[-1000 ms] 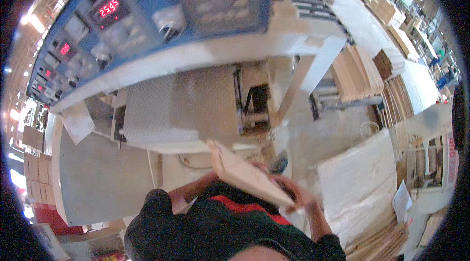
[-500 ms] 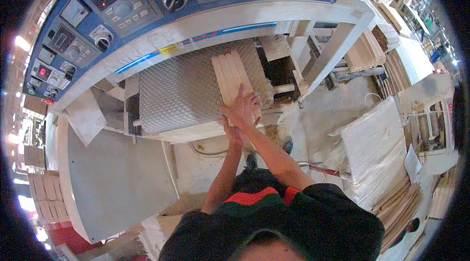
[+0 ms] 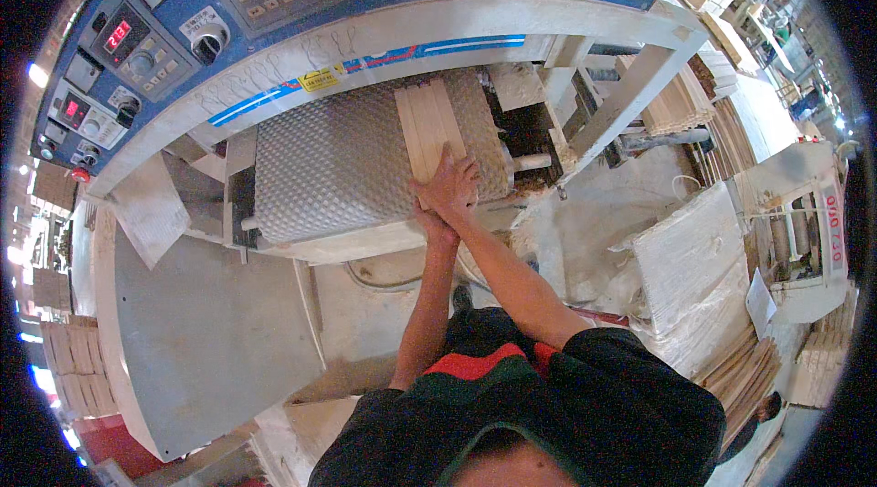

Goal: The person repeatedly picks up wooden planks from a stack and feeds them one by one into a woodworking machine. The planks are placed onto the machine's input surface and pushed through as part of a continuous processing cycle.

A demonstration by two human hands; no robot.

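Observation:
Several pale wooden strips (image 3: 427, 126) lie side by side on a grey, textured conveyor belt (image 3: 329, 153). Their far ends reach the belt's far edge, beneath the machine front. My right hand (image 3: 449, 187) is over the near ends of the strips, its fingers curled down on them and its thumb toward the left side. Just below it, my left hand (image 3: 437, 224) is at the near ends by the belt's front edge. Its fingers are mostly hidden behind the strips and my right hand.
Above the belt runs a blue control panel (image 3: 315, 7) with knobs and red displays, over a pale metal frame (image 3: 411, 26). A large grey panel (image 3: 210, 332) stands at left. Stacked wood (image 3: 744, 396) and a wrapped pale bundle (image 3: 690, 249) are at right.
The strips have slid farther away along the belt toward the machine, with both hands following at their near ends. The whole view has shifted slightly.

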